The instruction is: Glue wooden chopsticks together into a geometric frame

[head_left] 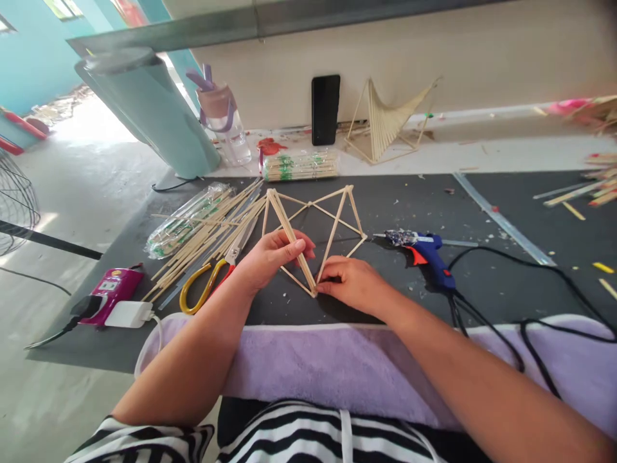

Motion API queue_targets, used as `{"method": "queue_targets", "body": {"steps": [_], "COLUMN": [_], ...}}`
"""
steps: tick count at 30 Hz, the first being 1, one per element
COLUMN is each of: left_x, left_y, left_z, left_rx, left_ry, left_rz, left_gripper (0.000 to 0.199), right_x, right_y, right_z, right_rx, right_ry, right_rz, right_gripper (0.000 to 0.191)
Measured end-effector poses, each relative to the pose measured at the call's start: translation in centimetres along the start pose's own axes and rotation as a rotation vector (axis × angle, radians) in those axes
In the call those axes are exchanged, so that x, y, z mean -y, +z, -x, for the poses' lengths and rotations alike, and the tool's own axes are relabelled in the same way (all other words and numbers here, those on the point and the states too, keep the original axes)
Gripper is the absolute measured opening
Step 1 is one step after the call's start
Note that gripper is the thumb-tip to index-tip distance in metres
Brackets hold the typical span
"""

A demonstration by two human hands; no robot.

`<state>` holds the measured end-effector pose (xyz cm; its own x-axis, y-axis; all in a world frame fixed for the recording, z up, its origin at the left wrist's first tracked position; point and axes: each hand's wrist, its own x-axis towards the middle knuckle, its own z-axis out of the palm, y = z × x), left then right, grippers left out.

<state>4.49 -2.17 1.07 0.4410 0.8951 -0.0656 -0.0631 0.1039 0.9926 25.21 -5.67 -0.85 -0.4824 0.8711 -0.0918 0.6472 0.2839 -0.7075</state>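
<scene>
A frame of thin wooden sticks [336, 229] stands on the dark table in front of me, joined at its corners with two raised peaks. My left hand [284, 253] is closed around the slanting sticks on its left side, thumb on top. Low at the near corner, my right hand [349, 281] pinches the sticks where they meet. To the right lies a blue hot glue gun [427, 251] with a red trigger, its nozzle pointing at the frame. Scissors [205, 287] with yellow and red handles rest beside my left forearm, next to loose wooden sticks [202, 241].
Behind stand a finished curved stick model [393, 122], a black phone [325, 109], a water bottle [225, 125] and a packet of sticks [301, 166]. A magenta power socket [112, 289] sits at left. A black cable [530, 263] runs at right; purple cloth [328, 360] covers the front edge.
</scene>
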Motion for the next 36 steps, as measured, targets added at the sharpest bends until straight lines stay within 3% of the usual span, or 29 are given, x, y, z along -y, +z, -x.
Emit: {"method": "queue_targets", "body": {"steps": [6,16,24,32,36], "left_x": [-0.3,-0.8,-0.6,0.1,0.0], "left_y": [0.5,0.8,0.7,-0.2,-0.1], "left_z": [-0.2,-0.3,-0.5,-0.2,-0.1], "left_rx": [-0.202,-0.312,-0.275,-0.043,0.014], "left_ry": [0.131,0.123,0.140,0.042,-0.038], "left_rz": [0.190,0.165,0.184,0.020,-0.050], "left_gripper": [0.023,0.026,0.024,0.026,0.026], "right_x": [0.4,0.5,0.5,-0.1,-0.2], "right_y": [0.1,0.3,0.1,0.0,-0.2], "right_z": [0.0,0.0,0.1,0.1,0.1], "right_rx": [-0.028,-0.041,-0.054,-0.024,-0.005], "right_ry": [0.033,0.028,0.022,-0.044,-0.051], "right_rz": [-0.004,-0.010,0.007,0.018,0.017], "right_gripper": [0.009,0.010,0.011,0.014,0.016]}}
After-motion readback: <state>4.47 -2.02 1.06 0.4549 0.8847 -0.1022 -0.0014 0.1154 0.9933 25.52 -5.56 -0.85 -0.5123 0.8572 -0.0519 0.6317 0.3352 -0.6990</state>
